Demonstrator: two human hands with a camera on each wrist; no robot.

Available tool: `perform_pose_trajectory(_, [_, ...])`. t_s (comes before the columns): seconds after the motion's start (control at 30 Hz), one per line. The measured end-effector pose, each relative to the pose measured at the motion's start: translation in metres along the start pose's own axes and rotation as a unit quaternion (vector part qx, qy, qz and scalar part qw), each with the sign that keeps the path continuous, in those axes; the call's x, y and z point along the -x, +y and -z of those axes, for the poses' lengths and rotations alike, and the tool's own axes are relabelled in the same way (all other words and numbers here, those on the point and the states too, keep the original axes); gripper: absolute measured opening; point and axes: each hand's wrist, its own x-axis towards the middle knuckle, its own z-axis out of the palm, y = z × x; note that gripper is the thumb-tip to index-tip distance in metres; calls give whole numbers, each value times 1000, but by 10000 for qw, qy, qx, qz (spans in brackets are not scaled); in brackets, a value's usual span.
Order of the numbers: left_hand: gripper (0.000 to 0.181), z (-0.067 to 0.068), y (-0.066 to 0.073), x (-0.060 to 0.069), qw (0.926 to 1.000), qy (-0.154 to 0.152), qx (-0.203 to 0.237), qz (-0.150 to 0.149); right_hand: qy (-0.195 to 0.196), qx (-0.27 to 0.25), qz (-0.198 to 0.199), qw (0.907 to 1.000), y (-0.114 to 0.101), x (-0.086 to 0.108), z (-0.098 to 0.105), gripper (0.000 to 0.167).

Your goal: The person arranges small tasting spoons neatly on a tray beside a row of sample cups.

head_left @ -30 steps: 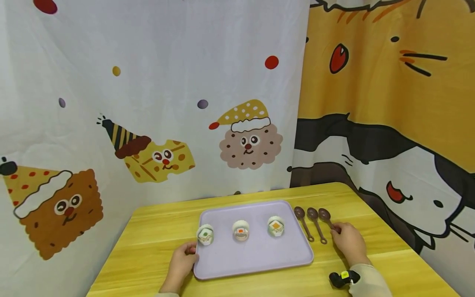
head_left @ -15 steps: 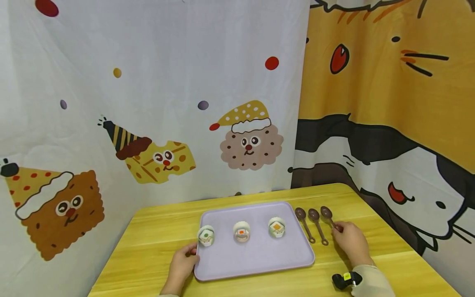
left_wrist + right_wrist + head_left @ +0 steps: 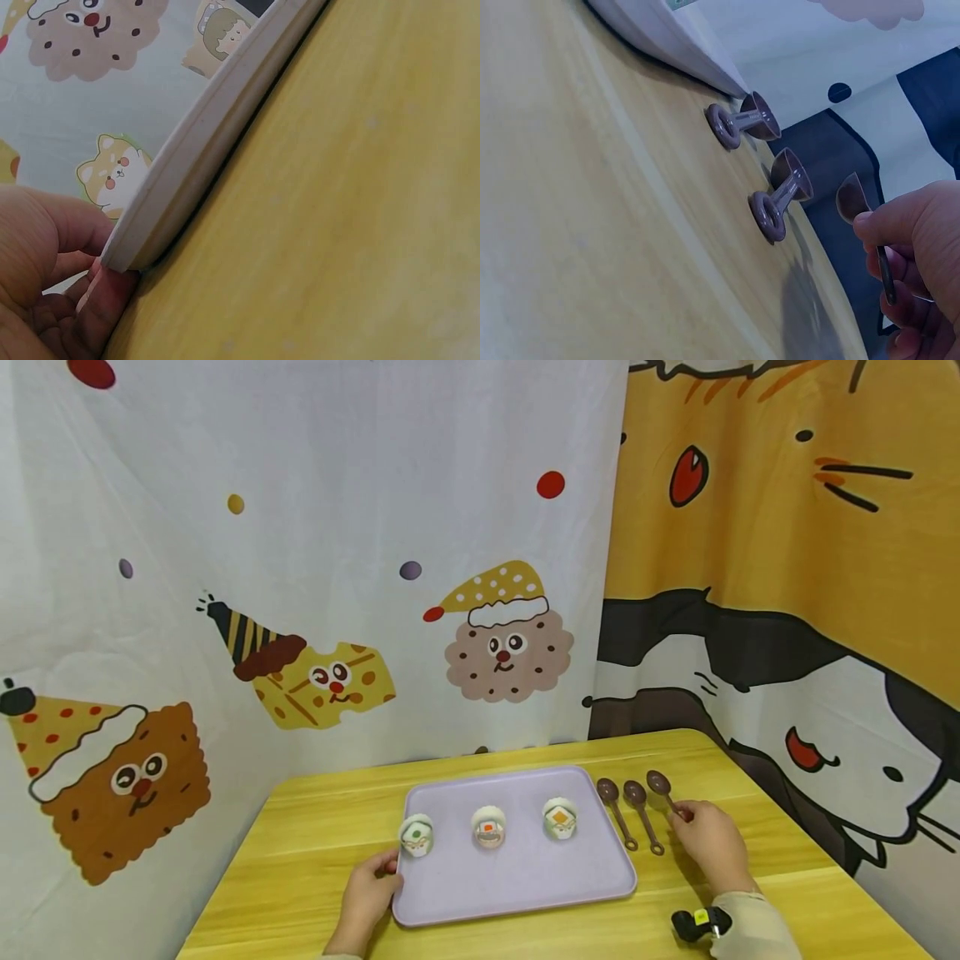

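Left hand (image 3: 365, 891) gripping, right hand (image 3: 711, 847) pinching

There are three spoons (image 3: 658, 782), three decorated pieces (image 3: 489, 829), one tray (image 3: 517, 883).

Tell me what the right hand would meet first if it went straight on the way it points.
Beyond the brown spoon it holds, the right hand seems free over the wood-grain tabletop; the cat-print curtain probably comes first, though depth is unclear.
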Motion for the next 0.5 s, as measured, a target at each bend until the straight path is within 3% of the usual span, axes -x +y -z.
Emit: perform_pose_trajectory(0.5, [47,-1,0,1,10000,-11,21,-61,-75,-169,318,9993,-21,-3,-10,32])
